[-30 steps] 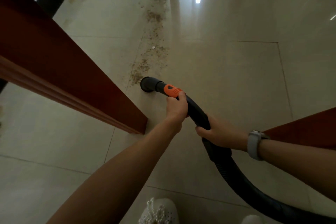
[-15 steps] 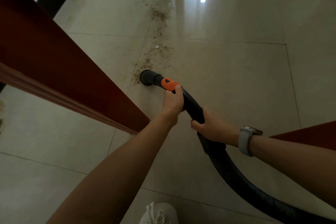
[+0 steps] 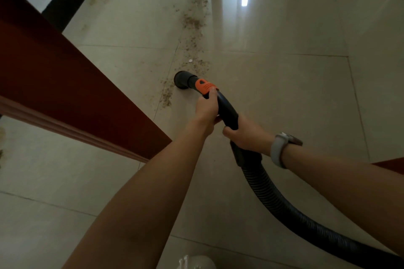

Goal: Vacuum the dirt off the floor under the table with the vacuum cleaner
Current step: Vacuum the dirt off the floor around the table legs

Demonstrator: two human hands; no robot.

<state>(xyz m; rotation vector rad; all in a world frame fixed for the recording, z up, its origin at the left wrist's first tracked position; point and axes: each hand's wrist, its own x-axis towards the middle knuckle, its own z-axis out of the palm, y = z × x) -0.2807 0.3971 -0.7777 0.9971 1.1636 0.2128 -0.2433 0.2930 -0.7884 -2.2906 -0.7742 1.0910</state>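
Both hands are gripping the vacuum's stiff black tube (image 3: 227, 111), left hand (image 3: 206, 111) just behind the orange collar (image 3: 204, 86), right hand (image 3: 247, 135) lower, fingers wrapped around it. Its nozzle (image 3: 182, 79) is sitting beside the dirt (image 3: 192, 50); the hose (image 3: 284, 207) looks light and bendy. The desk (image 3: 65, 94) is crowding the left.

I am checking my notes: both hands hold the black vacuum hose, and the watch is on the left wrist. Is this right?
Not quite. The head view shows the watch on the right wrist. The rest stands: the left hand and right hand both hold the black vacuum hose.
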